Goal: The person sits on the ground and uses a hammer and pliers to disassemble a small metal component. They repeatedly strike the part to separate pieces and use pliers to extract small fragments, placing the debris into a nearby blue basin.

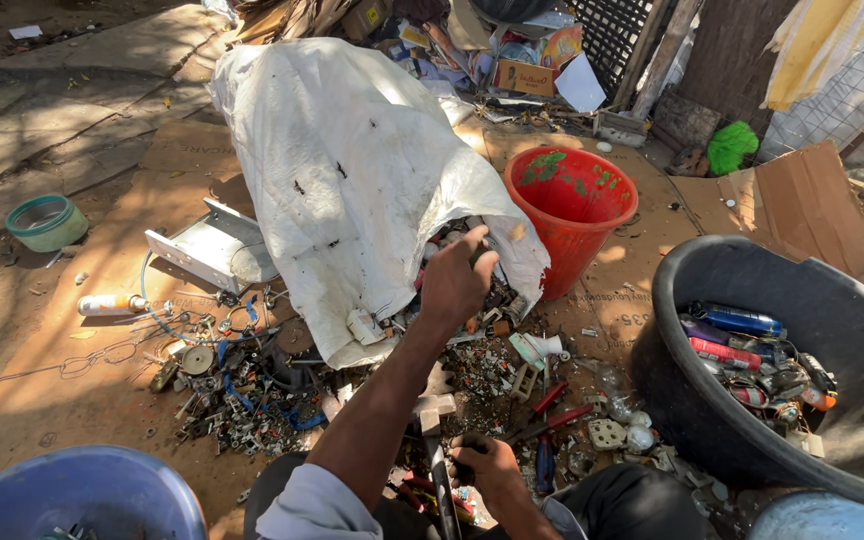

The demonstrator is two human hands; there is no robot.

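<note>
So the big white woven plastic sack (352, 170) lay on its side, mouth spilling mixed scrap onto the ground. The black round plastic tub (852, 420) held spray cans and small metal bits, while the red plastic bucket (572, 215) looked empty apart from green smears. The left hand (455, 280) was stretched out into the sack's mouth, fingers curled over something I couldn't make out. The right hand (487, 468) sat low by the lap, clenched on a dark tool handle (441, 480), its end cut off by the frame. A blue plastic basin (82, 495) showed only partly.
</note>
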